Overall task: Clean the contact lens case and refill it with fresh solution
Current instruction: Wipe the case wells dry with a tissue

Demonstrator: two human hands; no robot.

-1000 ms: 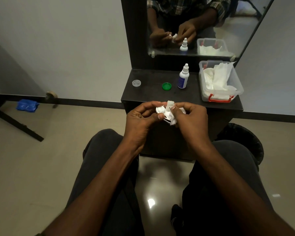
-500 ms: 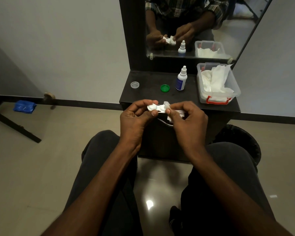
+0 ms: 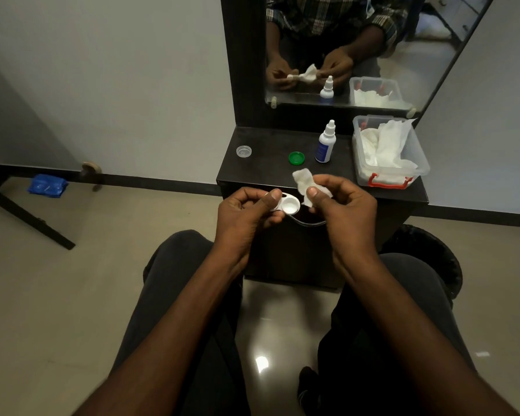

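Your left hand (image 3: pixel 246 214) pinches the white lens case (image 3: pixel 287 204) by its left end, thumb on top; the right well faces up, uncapped. Your right hand (image 3: pixel 342 205) grips a crumpled tissue (image 3: pixel 305 183), held just beside the case, not touching it. Both sit in the air before the dark table (image 3: pixel 270 172). On the table: clear cap (image 3: pixel 243 151), green cap (image 3: pixel 296 157), upright solution bottle (image 3: pixel 324 144), clear tissue box (image 3: pixel 386 175) with red latch at the right end.
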